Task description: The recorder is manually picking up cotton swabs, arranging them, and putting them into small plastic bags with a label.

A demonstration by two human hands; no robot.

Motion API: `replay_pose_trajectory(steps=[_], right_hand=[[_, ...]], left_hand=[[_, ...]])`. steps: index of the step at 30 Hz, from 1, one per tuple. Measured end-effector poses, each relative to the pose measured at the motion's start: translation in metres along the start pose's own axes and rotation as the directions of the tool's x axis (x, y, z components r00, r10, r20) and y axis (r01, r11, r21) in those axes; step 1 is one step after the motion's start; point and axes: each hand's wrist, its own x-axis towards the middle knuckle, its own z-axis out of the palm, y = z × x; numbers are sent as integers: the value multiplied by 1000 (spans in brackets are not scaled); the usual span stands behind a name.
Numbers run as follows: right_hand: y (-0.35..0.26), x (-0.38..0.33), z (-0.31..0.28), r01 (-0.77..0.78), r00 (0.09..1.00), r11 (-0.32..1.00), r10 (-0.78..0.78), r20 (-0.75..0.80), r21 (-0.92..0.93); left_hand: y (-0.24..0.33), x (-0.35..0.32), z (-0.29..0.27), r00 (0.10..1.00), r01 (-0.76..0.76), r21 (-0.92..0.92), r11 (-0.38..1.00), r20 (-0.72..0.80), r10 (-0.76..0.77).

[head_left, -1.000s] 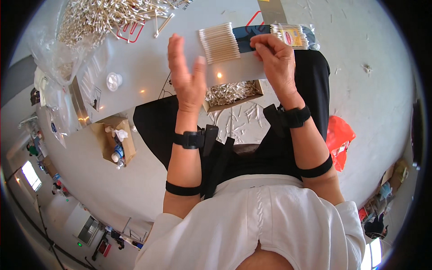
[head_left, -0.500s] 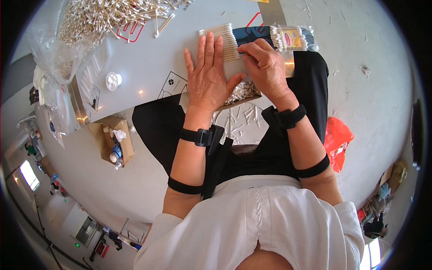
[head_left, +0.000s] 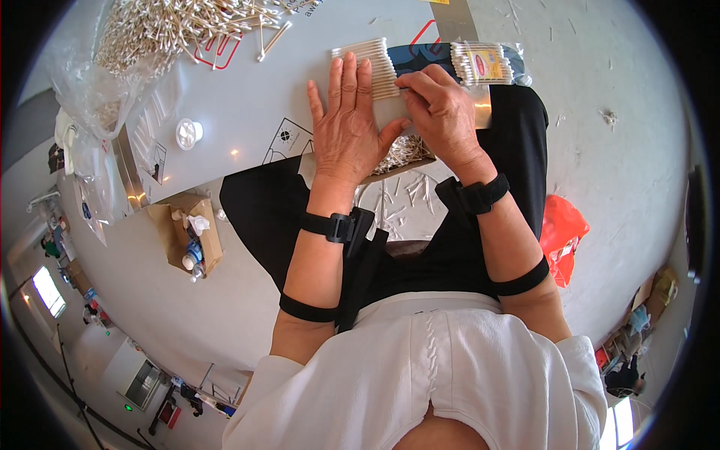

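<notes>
Side by side on the grey table lies a neat row of cotton swabs. My left hand rests flat over the left part of that row, fingers stretched out and thumb spread. At the row's right edge, my right hand is closed, with index finger and thumb bent toward the swab tips; whatever is between them is hidden. Just beyond it, a clear pack of cotton swabs with a yellow label lies on a dark blue bag. Below my hands, a cardboard box of loose swabs shows partly.
A big heap of cotton swabs covers the table's far left, beside a crumpled clear plastic bag. Nearer stands a small white round tub. On the floor are a cardboard box holding bottles, a red bag and scattered swabs.
Almost nothing differs. The right hand's fingertips have shifted very slightly at the row's edge; the left hand stays flat in the same place.
</notes>
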Motion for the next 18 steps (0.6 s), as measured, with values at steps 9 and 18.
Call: replay_pose_trajectory(steps=[9, 18], right_hand=[[1, -1, 0, 15, 1000, 1000, -15, 9, -10], [-1, -2, 0, -14, 1000, 1000, 14, 4, 7]], left_hand=[[1, 0, -1, 1000, 7, -54, 998, 9, -6], [0, 0, 0, 1000, 19, -9, 1000, 23, -19]])
